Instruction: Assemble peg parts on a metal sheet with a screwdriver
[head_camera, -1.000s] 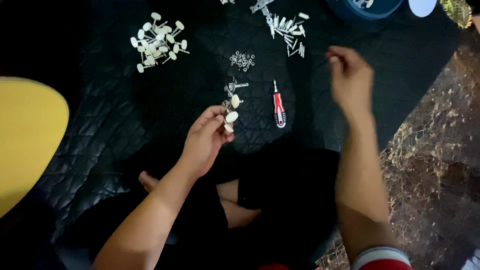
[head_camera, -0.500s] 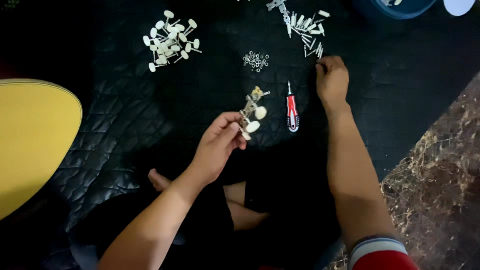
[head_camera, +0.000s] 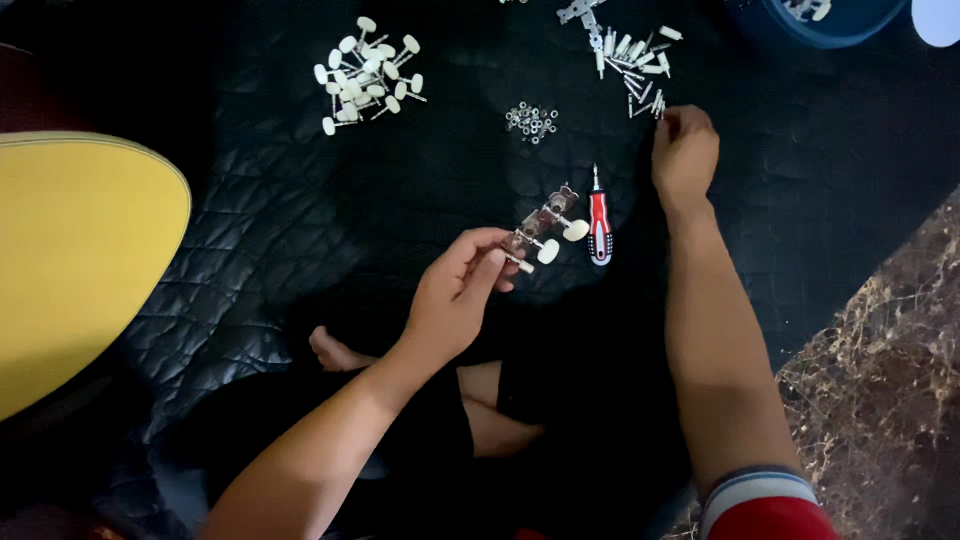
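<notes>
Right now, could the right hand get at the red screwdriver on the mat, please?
Probably yes: the right hand is at the metal parts pile, with bare mat between it and the red screwdriver lying just beside it.

The left hand (head_camera: 455, 295) sits near the middle of the view, its bare forearm running up from the lower left, palm turned inward and fingers curled with the fingertips (head_camera: 497, 258) pinched closed in a grip. The right hand (head_camera: 684, 152) reaches farther forward on an almost straight arm, knuckles up, fingers bent down and bunched together. A striped cuff shows at the upper arm.
</notes>
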